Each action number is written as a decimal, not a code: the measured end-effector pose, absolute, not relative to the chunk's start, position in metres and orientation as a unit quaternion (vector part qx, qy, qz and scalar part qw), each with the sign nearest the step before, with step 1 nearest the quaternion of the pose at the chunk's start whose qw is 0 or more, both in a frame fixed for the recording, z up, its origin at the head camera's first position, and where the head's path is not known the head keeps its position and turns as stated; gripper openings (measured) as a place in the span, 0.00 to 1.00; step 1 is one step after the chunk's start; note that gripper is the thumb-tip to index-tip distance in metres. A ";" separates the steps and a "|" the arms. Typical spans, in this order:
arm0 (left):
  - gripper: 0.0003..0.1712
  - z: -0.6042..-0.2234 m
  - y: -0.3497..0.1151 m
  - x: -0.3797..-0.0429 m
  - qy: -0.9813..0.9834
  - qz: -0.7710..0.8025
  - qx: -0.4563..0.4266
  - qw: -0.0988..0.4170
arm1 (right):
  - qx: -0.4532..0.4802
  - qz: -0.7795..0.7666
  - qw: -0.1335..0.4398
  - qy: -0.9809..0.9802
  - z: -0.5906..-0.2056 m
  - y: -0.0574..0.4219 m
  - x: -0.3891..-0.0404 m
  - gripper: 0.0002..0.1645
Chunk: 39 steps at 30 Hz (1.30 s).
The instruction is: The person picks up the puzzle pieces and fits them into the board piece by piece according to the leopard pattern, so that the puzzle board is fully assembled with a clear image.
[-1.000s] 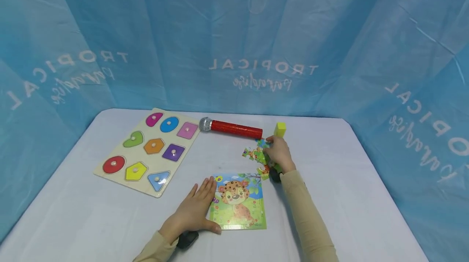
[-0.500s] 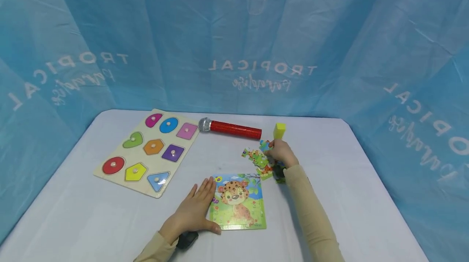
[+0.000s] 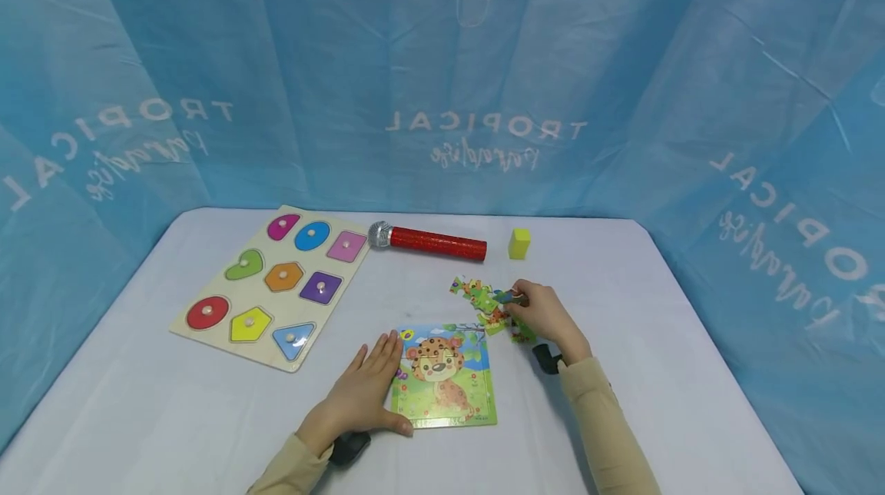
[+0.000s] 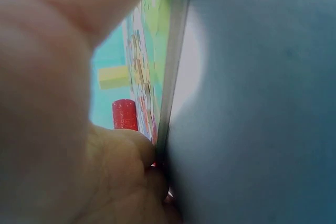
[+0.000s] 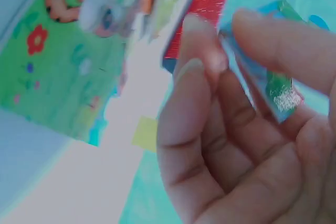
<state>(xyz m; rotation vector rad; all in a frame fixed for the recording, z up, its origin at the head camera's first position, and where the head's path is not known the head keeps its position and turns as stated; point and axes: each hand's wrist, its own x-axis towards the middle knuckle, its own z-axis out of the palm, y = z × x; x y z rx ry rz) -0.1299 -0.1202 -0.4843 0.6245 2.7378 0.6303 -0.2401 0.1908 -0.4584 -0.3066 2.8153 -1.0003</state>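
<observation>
My right hand (image 3: 546,316) pinches a blue-and-green jigsaw piece (image 5: 278,85) between thumb and fingertips, above the loose pile right of the puzzle. Several loose jigsaw pieces (image 3: 480,294) lie there, partly hidden by that hand. A square jigsaw puzzle (image 3: 442,383) with a spotted cub picture rests in front of me. Along its left edge lies my left hand (image 3: 366,395), palm down, fingers straight and thumb spread at the near corner. In the left wrist view the puzzle's edge (image 4: 176,51) touches this hand's fingers.
Behind the loose pieces stands a yellow block (image 3: 519,244). A red toy microphone (image 3: 435,243) lies at the back middle. At the left is a wooden board of coloured knobbed shapes (image 3: 280,303). A blue printed curtain (image 3: 442,72) closes off the table's far side.
My right hand has drawn back toward me from beside the yellow block, bringing a blue-and-green jigsaw piece along. The left hand keeps its place at the puzzle. The head view has shifted slightly.
</observation>
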 end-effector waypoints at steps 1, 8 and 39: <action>0.77 -0.484 -0.120 -0.131 0.943 0.216 0.215 0.131 | -0.112 -0.338 0.073 0.932 -0.456 0.191 -0.237 0.06; 0.76 -0.483 -0.122 -0.134 0.944 0.210 0.211 0.143 | -0.145 -0.389 0.107 0.903 -0.452 0.189 -0.223 0.06; 0.77 -0.484 -0.121 -0.131 0.945 0.209 0.209 0.140 | -0.055 -0.348 0.113 0.929 -0.470 0.132 -0.213 0.13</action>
